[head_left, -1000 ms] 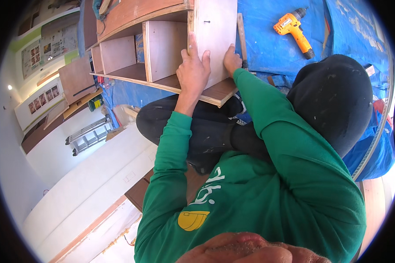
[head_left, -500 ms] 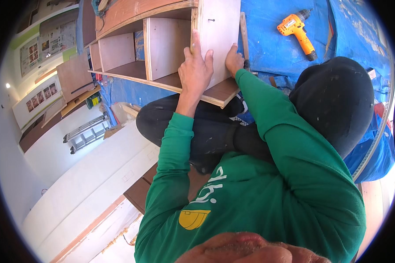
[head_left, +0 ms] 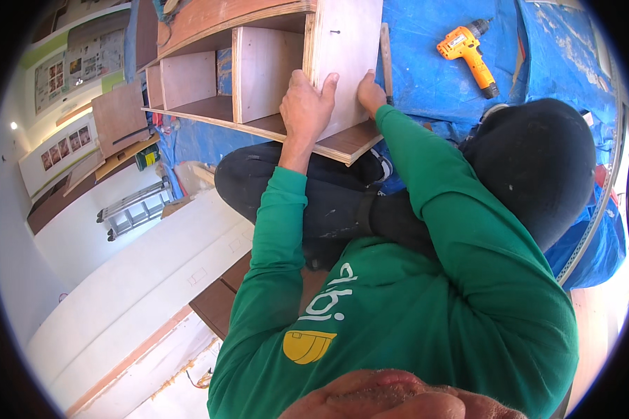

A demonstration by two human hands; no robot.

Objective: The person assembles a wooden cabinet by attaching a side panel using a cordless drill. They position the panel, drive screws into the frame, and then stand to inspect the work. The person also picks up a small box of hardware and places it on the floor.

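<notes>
A plywood shelf unit [head_left: 216,108] with open compartments lies across the top middle of the view. Its pale plywood panel [head_left: 353,56] stands at the right end, with a dark screw [head_left: 335,31] sticking out of its face. My left hand [head_left: 306,106] is closed on the panel's left edge, fingers curled over it and thumb on the face. On the opposite edge, my right hand [head_left: 371,93] grips the same panel with bent fingers, partly hidden behind it. Below both hands, the unit's brown-faced board [head_left: 349,143] ends in a corner above my legs.
An orange cordless drill [head_left: 468,56] lies on the blue tarp [head_left: 426,91] to the right. Beside the panel is a wooden stick [head_left: 386,63]. A folded ladder [head_left: 134,208] and a long white board [head_left: 147,272] are on the left. My bent knee [head_left: 545,167] rises at right.
My left index finger, stretched along the panel's edge before, is now curled around it. My right hand stays at the other edge. The view has shifted slightly.
</notes>
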